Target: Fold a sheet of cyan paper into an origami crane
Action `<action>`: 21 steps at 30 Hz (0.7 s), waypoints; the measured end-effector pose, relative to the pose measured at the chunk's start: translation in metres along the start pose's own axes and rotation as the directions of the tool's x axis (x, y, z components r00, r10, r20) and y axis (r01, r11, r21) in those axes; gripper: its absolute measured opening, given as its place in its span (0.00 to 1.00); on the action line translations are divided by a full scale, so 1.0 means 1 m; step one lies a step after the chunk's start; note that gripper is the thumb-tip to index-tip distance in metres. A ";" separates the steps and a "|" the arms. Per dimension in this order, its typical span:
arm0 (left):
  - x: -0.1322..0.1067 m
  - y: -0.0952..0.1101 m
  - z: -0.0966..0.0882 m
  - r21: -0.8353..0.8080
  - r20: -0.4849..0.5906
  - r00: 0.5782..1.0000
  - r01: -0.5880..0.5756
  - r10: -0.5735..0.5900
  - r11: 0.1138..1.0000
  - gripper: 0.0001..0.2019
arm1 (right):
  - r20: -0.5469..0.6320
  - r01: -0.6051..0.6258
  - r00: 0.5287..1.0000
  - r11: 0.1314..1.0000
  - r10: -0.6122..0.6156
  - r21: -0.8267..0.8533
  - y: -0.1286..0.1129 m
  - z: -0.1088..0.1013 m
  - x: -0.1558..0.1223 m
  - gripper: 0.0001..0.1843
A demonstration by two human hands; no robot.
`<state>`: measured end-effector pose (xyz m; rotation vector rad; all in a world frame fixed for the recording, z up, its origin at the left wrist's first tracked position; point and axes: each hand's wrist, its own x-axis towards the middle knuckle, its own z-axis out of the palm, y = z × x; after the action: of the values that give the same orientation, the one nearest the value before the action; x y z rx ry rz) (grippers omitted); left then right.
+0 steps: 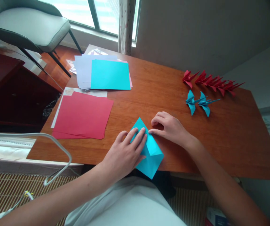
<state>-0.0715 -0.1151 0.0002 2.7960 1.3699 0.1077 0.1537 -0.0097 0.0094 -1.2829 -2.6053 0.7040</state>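
A turquoise sheet of paper (pixel 157 150), folded in part to a pointed kite-like shape, lies at the table's front edge, its lower corner reaching past that edge. Across its left side rests my left hand (pixel 131 149), fingers stretched out and pressing the paper down. My right hand (pixel 170 127) is at the paper's right edge, its thumb tip touching or nearly touching the fold. The fingers of that hand are bent, with a gap between them and the thumb. Farther right stand two blue paper cranes (pixel 204 103), with a row of several red paper cranes (pixel 210 81) behind them.
Red paper sheets (pixel 83 114) lie on the wooden table (pixel 149 78) at the left. Behind them is a stack of pale sheets (pixel 83 70) topped by a turquoise sheet (pixel 110 74). A white cable (pixel 62 147) loops near the front left corner; a chair (pixel 31 28) stands beyond.
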 end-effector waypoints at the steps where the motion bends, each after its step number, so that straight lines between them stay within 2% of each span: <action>1: 0.000 0.000 0.000 0.000 0.003 1.000 0.000 0.000 1.000 0.28 | -0.011 -0.011 1.000 1.000 0.011 -0.007 -0.001 0.001 0.003 0.12; 6: 0.000 0.001 -0.002 0.007 0.029 1.000 -0.002 0.001 1.000 0.27 | -0.067 -0.032 0.997 0.999 0.030 -0.025 -0.006 0.007 0.026 0.12; 13: 0.001 0.001 -0.003 -0.002 0.034 0.999 -0.001 0.001 1.000 0.27 | -0.082 -0.002 0.997 0.998 -0.003 -0.057 -0.008 0.006 0.057 0.12; 21: 0.000 0.002 -0.001 0.006 0.016 1.000 0.009 -0.009 1.000 0.27 | -0.109 -0.009 0.994 0.997 0.000 -0.074 -0.008 0.009 0.059 0.12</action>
<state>-0.0699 -0.1162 0.0016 2.7893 1.3813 0.0806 0.1083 0.0290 0.0012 -1.3092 -2.5637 0.5256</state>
